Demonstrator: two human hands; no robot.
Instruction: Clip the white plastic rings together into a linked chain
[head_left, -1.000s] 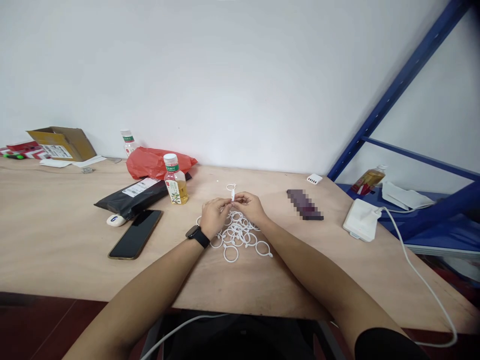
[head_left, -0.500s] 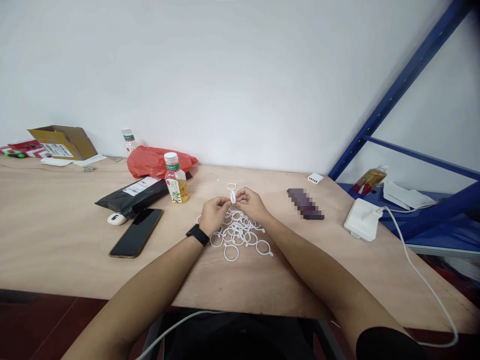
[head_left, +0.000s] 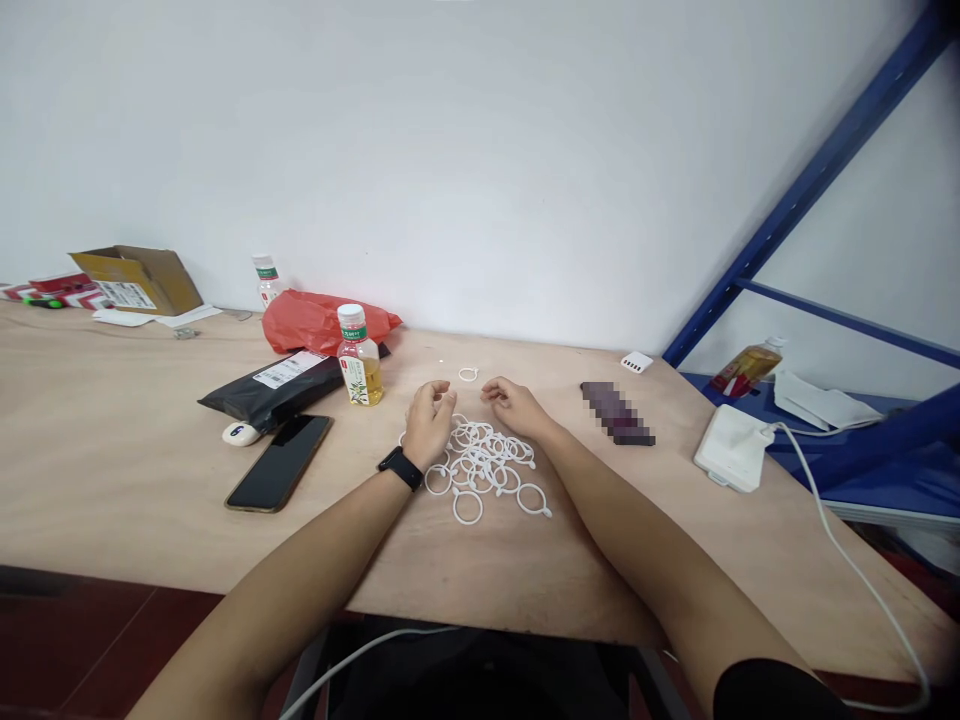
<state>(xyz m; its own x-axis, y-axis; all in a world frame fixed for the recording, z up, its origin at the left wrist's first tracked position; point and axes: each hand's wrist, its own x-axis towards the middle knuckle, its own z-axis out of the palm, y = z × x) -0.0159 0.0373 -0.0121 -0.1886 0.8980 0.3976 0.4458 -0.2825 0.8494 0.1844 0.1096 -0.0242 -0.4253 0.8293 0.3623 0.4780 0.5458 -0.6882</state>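
A pile of several white plastic rings lies on the wooden table. My left hand, with a black watch on its wrist, rests at the pile's left edge, its fingers loosely curled and apart. No ring shows in it. My right hand rests at the pile's far right edge, fingers slack and pointing left, holding nothing. A gap separates the two hands. One single white ring lies alone on the table just beyond them.
Left of the hands lie a black phone, a small bottle of yellow drink, a black parcel bag and a red bag. A dark blurred object and a white charger with cable lie right. Blue shelving stands far right.
Both hands were pinched together on a white ring held above the pile. They have since parted and lowered to the table, and the ring no longer shows between them.
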